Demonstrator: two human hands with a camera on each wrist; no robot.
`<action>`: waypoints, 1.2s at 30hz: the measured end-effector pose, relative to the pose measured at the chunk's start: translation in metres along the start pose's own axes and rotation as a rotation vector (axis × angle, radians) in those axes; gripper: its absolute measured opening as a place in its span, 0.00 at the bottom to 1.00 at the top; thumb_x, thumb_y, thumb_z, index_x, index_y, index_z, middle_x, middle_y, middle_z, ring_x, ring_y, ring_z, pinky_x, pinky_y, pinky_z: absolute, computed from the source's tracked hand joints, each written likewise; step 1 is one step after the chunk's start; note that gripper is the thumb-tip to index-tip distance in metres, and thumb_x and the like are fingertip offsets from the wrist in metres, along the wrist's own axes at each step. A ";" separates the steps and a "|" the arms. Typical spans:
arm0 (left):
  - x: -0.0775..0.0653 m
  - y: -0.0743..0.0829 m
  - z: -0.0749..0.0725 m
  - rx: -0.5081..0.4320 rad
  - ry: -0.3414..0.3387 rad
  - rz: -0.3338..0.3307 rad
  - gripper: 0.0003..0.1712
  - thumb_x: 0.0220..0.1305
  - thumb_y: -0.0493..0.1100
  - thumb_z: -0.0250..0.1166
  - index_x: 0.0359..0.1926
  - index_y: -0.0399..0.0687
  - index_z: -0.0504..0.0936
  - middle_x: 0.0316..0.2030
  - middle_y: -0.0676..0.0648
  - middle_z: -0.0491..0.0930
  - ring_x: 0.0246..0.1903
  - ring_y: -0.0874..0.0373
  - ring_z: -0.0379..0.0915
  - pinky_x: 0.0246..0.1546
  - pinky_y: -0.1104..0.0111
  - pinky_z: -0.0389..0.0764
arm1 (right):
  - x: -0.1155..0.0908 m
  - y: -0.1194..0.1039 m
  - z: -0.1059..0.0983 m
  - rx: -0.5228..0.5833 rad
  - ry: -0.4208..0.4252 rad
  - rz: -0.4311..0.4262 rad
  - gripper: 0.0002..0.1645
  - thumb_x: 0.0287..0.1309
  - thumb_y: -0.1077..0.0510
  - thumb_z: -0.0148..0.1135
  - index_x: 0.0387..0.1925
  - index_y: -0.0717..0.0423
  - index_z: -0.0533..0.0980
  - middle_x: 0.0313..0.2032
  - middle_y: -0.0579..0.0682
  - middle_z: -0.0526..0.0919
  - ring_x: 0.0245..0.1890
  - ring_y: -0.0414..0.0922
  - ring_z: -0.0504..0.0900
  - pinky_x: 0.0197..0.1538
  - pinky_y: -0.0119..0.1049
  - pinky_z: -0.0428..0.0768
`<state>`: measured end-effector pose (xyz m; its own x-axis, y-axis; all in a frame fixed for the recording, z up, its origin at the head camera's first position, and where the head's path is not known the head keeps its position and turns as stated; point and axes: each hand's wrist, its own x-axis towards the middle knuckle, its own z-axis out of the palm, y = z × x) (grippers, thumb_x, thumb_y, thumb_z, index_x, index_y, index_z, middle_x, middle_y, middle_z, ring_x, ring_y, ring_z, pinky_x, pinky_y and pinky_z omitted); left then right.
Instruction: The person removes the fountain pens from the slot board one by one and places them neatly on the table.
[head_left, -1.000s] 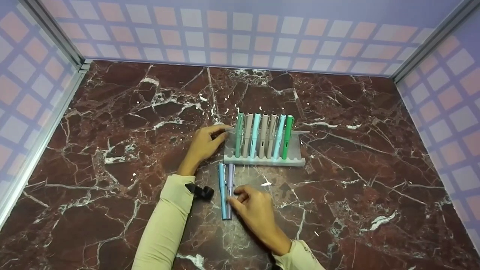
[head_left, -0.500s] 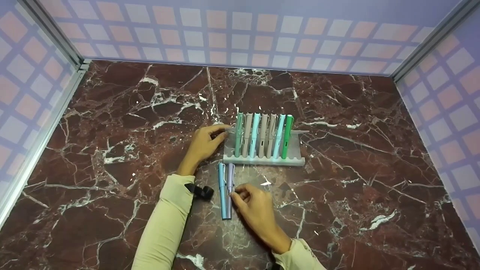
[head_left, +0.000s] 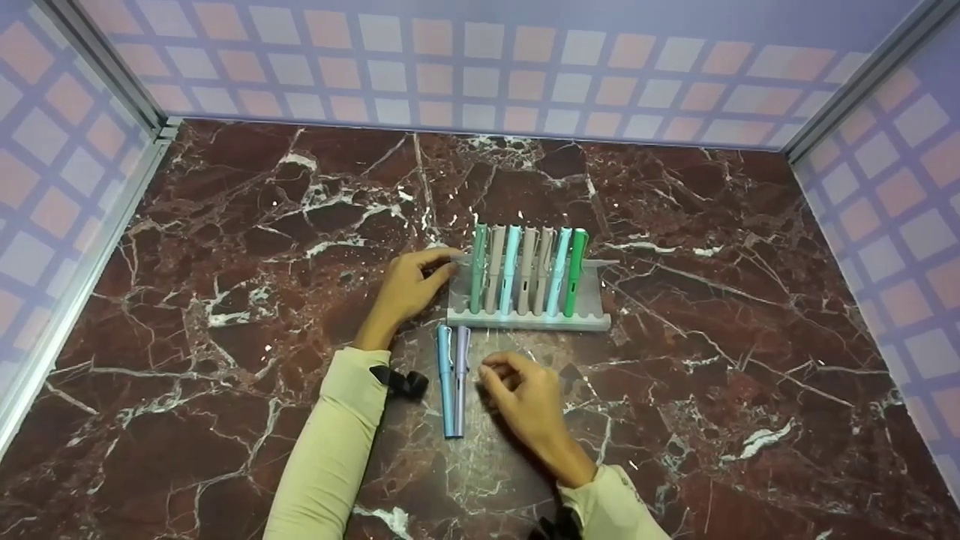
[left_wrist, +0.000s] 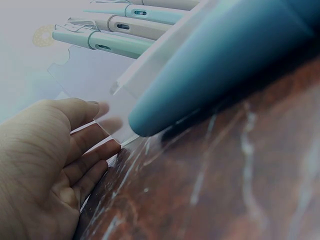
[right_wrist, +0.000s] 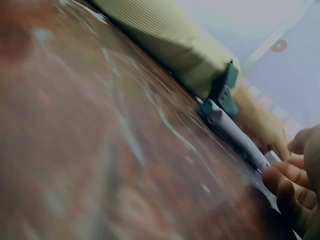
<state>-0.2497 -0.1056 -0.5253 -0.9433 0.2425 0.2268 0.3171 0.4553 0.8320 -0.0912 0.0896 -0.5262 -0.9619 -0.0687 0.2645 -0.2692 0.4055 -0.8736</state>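
My left hand [head_left: 409, 289] grips the left edge of a clear pen stand [head_left: 589, 300], the thumb on one side of the see-through panel [left_wrist: 82, 70] and fingers on the other. Several capped pens lean in a row in the stand, among them a green pen [head_left: 575, 274] at the right and a grey-green pen [head_left: 478, 270] at the left. In front of it a blue pen [head_left: 445, 382] and a lilac pen [head_left: 460, 382] lie side by side on the table. Just right of the lilac pen, my right hand [head_left: 529, 390] hovers with loosely bent fingers, holding nothing.
The dark red marbled table [head_left: 712, 315] extends around the stand. Checked panels [head_left: 480, 75] enclose it at the back and both sides. A black wrist camera [head_left: 405, 382] on my left sleeve sits close to the blue pen.
My right hand has let go of the lilac pen and moved away to the right. Both loose pens stay where they were, and my left hand keeps its place at the stand.
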 end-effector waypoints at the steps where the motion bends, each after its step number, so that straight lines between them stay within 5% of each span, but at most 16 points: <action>1: 0.000 0.001 0.000 -0.001 -0.002 0.001 0.14 0.69 0.45 0.65 0.53 0.55 0.86 0.53 0.47 0.85 0.53 0.49 0.81 0.60 0.54 0.75 | 0.001 0.001 -0.002 0.008 0.011 -0.004 0.03 0.59 0.65 0.68 0.36 0.63 0.83 0.26 0.52 0.87 0.19 0.38 0.81 0.20 0.30 0.81; 11: 0.004 0.003 0.003 0.001 -0.012 -0.001 0.14 0.69 0.45 0.65 0.53 0.55 0.87 0.53 0.47 0.85 0.53 0.49 0.81 0.60 0.54 0.75 | 0.018 0.022 -0.026 -0.057 0.162 -0.206 0.07 0.54 0.71 0.69 0.35 0.62 0.84 0.27 0.52 0.87 0.21 0.43 0.82 0.25 0.31 0.82; 22: 0.002 0.000 0.003 -0.009 0.000 -0.008 0.14 0.68 0.45 0.65 0.53 0.56 0.87 0.52 0.48 0.86 0.50 0.50 0.81 0.59 0.54 0.75 | 0.035 0.026 -0.052 -0.160 0.362 -0.317 0.10 0.47 0.77 0.69 0.34 0.66 0.83 0.22 0.54 0.85 0.16 0.43 0.79 0.22 0.29 0.79; 36: 0.001 -0.001 0.000 0.015 0.017 0.022 0.13 0.69 0.43 0.65 0.52 0.54 0.87 0.50 0.49 0.87 0.50 0.51 0.82 0.57 0.56 0.77 | 0.055 0.054 -0.078 -0.260 0.516 -0.346 0.08 0.51 0.67 0.69 0.36 0.61 0.83 0.31 0.53 0.85 0.29 0.53 0.79 0.34 0.37 0.75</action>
<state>-0.2505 -0.1059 -0.5262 -0.9375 0.2380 0.2538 0.3393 0.4631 0.8188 -0.1551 0.1785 -0.5267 -0.6592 0.1842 0.7290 -0.4756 0.6488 -0.5940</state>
